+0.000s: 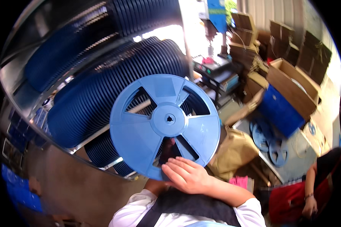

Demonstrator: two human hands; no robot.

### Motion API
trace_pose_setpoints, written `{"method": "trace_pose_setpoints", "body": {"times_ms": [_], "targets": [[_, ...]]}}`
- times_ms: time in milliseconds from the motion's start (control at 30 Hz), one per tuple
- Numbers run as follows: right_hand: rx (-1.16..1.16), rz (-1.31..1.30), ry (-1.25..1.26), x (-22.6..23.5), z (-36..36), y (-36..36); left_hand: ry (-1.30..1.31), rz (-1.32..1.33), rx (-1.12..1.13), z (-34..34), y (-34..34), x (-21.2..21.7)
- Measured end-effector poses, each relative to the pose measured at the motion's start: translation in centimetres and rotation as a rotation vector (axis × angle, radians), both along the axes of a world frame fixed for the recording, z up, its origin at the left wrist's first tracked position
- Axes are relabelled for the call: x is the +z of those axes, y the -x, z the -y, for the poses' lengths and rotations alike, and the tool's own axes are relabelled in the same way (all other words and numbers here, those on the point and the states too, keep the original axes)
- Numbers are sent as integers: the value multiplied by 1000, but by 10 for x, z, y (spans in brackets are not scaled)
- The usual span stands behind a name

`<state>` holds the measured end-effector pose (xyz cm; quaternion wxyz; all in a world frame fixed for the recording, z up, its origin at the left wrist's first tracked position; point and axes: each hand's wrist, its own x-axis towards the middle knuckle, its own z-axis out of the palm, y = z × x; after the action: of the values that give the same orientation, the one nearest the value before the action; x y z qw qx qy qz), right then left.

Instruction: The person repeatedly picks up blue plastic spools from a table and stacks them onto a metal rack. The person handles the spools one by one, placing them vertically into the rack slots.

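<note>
A large light-blue plastic reel [134, 140] faces me in front of my chest, with a small hub hole and several cut-out windows. My right hand [187, 176] is closed over its lower rim, fingers together on the near face; the thumb is hidden. The left forearm [155, 186] goes behind the reel's lower edge. Through the bottom window shows a dim patch that may be part of my left hand, but its fingers cannot be made out.
Dark-blue reels [113, 83] stand in long rows on a metal rack [24, 123] at the left. At right are a bench machine [215, 17], cardboard boxes [291, 85], a blue bin [278, 109], loose blue reels [278, 151] and another person's arm [310, 185].
</note>
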<state>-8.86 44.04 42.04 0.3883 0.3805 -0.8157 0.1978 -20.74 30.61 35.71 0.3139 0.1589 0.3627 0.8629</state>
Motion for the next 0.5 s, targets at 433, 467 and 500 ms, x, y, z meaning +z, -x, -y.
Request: {"method": "trace_pose_setpoints", "body": {"times_ms": [433, 467, 500], "targets": [[716, -227, 609, 118, 83, 148, 44, -491, 646, 139, 83, 195], [712, -219, 620, 128, 88, 161, 40, -531, 667, 142, 97, 211], [734, -197, 643, 138, 96, 172, 57, -562, 703, 153, 108, 224]]}}
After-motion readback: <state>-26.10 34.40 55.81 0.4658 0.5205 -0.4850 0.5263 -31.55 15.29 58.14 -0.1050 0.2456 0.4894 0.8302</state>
